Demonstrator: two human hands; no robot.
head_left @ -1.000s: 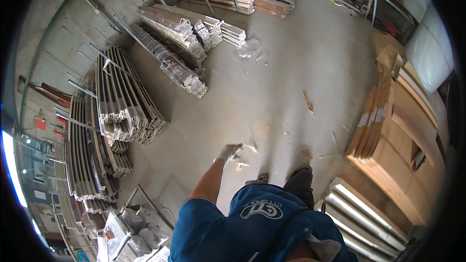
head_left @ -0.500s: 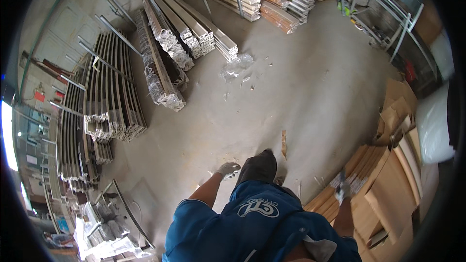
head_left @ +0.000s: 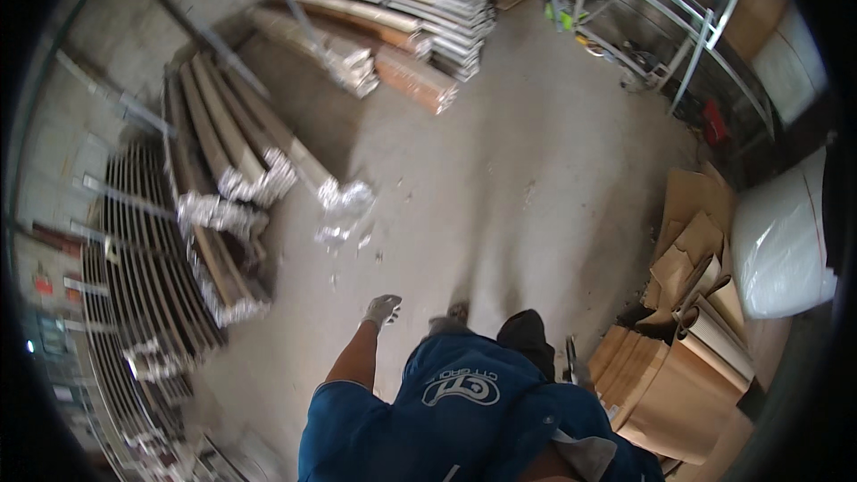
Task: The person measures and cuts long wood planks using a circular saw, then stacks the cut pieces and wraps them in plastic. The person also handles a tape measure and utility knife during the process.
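My left hand (head_left: 384, 311), in a pale work glove, hangs over the bare floor with its fingers apart and nothing in it. My right hand (head_left: 583, 375) is low at my right side, beside the brown cardboard, and only partly shows past my blue shirt. A slim dark tool (head_left: 571, 353) sticks up from its grip; blur hides its exact kind. My dark shoe (head_left: 525, 326) is forward on the grey floor (head_left: 446, 214).
Stacks of long profiles (head_left: 214, 125) lie at the left, several with plastic-wrapped ends. More profile bundles (head_left: 415, 76) are at the back. Folded cardboard (head_left: 643, 375) and a large plastic-wrapped roll (head_left: 777, 232) stand at the right. A metal frame (head_left: 678, 27) is far right.
The view has turned and moved forward, with the profile stacks shifting left and nearer. My right hand has come closer to my body with the tool. My feet have changed position.
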